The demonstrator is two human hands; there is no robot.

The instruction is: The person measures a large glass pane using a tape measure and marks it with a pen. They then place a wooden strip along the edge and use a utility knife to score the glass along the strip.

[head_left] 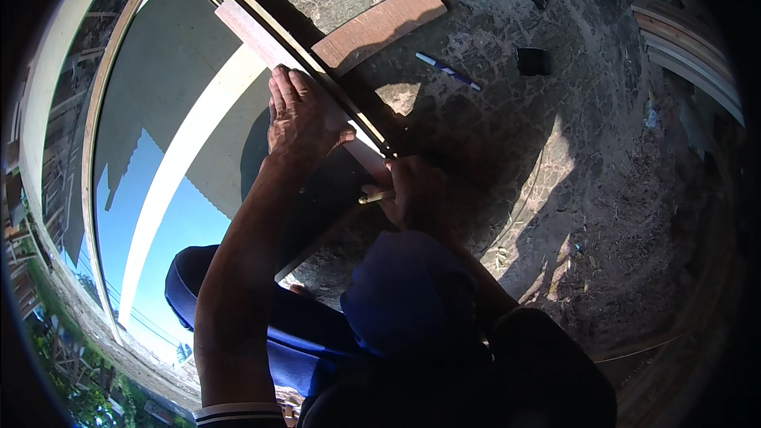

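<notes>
A large glossy panel (pixel 151 63), mirroring sky and a roof edge, lies before me in a light wooden frame. Along its right side runs a flat pale wooden strip (pixel 255 34), next to a narrow cream and dark frame rail (pixel 337 89). My left hand (pixel 297 123) presses flat on the strip, fingers stretched out and thumb apart. At the strip's near end my right hand (pixel 418 186) is closed round a thin yellowish stick (pixel 376 197), perhaps a pencil; only one end of it shows. Shadow hides the right fingertips, close to the rail's end.
A brown wooden board (pixel 380 28) lies on the rough stone ground beyond the rail. Right of it are a white and blue pen (pixel 448 70) and two small black objects (pixel 533 62). Stacked planks (pixel 688 43) stand at the far right. My blue-clad knee (pixel 408 289) is near.
</notes>
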